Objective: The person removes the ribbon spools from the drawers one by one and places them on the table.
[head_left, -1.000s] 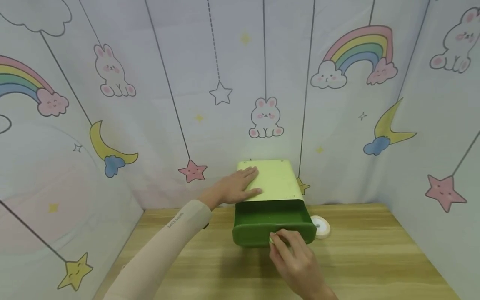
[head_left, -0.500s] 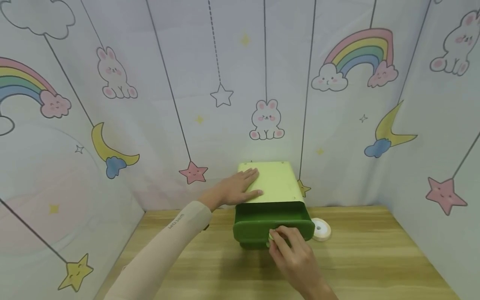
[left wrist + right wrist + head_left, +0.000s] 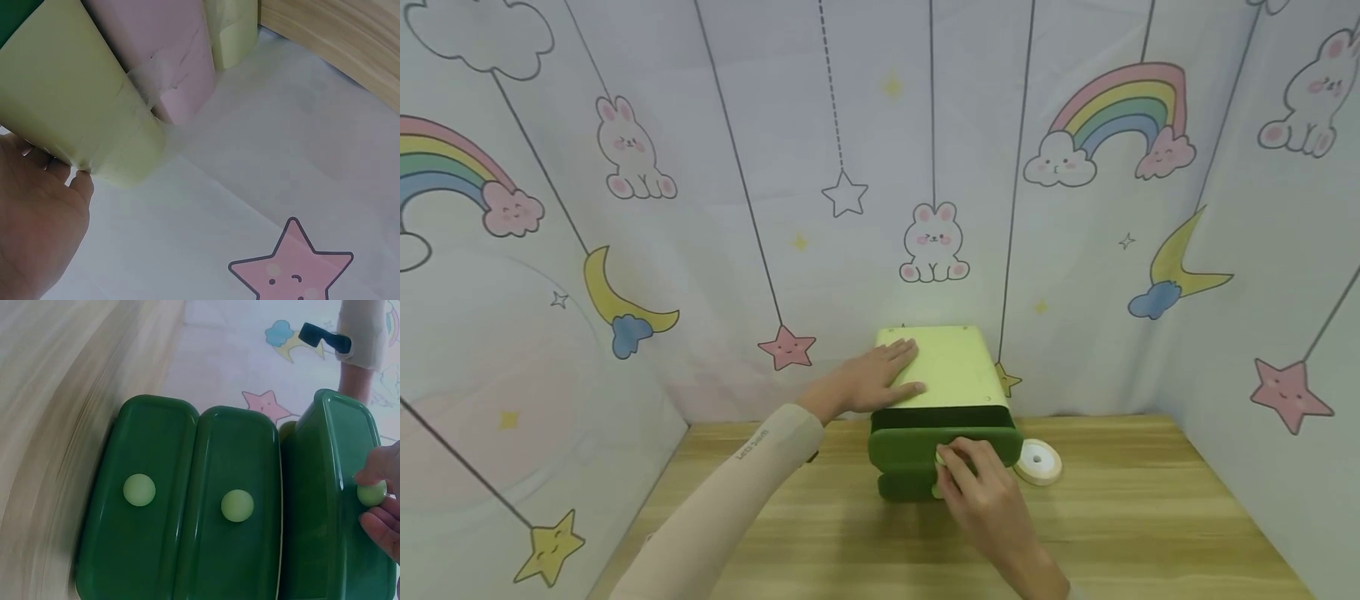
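Observation:
A small drawer cabinet (image 3: 955, 367) with a pale yellow-green top stands against the backdrop. Its dark green top drawer (image 3: 898, 450) is pulled part way out, leaving a narrow dark gap behind the front. My left hand (image 3: 872, 379) rests on the cabinet's top at the left edge, fingers stretched out. At the drawer front, my right hand (image 3: 988, 492) pinches the round light-green knob (image 3: 371, 494) between thumb and fingers. Two lower drawers, a middle one (image 3: 231, 450) and a bottom one (image 3: 150, 431), sit closed in the right wrist view. The left wrist view shows a pink section (image 3: 162, 44) of the cabinet's side.
A white and cream spool (image 3: 1039, 462) lies on the wooden table (image 3: 1135, 517), just right of the cabinet. Behind and on both sides hangs a printed fabric backdrop (image 3: 842, 275) with rabbits, stars and rainbows.
The top drawer has slid inward, my right hand moving with its knob, and more of the lower drawer front shows. My left hand stays on the cabinet top.

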The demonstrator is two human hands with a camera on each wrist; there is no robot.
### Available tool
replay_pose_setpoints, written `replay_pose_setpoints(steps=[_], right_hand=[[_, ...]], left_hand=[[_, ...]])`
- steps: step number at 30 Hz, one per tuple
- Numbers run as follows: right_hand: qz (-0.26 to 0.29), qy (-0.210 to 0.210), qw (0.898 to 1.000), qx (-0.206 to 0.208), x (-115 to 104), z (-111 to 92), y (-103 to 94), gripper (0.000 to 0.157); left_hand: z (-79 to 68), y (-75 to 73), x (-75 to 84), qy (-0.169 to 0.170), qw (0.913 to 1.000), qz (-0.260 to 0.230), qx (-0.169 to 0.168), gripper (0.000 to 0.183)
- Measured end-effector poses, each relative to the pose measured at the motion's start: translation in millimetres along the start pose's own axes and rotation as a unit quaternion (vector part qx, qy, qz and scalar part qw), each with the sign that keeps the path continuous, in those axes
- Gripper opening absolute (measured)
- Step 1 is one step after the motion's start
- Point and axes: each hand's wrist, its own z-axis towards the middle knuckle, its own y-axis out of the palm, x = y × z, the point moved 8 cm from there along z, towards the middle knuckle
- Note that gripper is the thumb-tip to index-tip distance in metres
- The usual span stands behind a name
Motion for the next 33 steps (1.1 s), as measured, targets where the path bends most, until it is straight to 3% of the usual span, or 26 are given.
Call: replay_pose_setpoints(steps=[6,11,18,33], right_hand=[[-0.011,0.006,1.0,-0.012,9,1,9.3,0.028],[-0.01,0.02,0.999,-0.027,18,3,17.9,0.016],[-0.01,0.035,0.998,-0.047,29,2,29.2,0.027],[-0.021,0.048,0.997,-0.061,39,3,39.4,0.027]], left_hand=[[0.4,0.3,-1.1,-0.002,1.0,-0.002,-0.002,0.09],[0.9,-1.9,-2.1,-0.004,0.9999,-0.009,0.003,0.09],[1.9,0.4,-2.3,0.0,1.0,-0.006,-0.002,0.092],[3.3,-0.7,-4.0,-0.008,0.9994,-0.034,-0.008,0.091]])
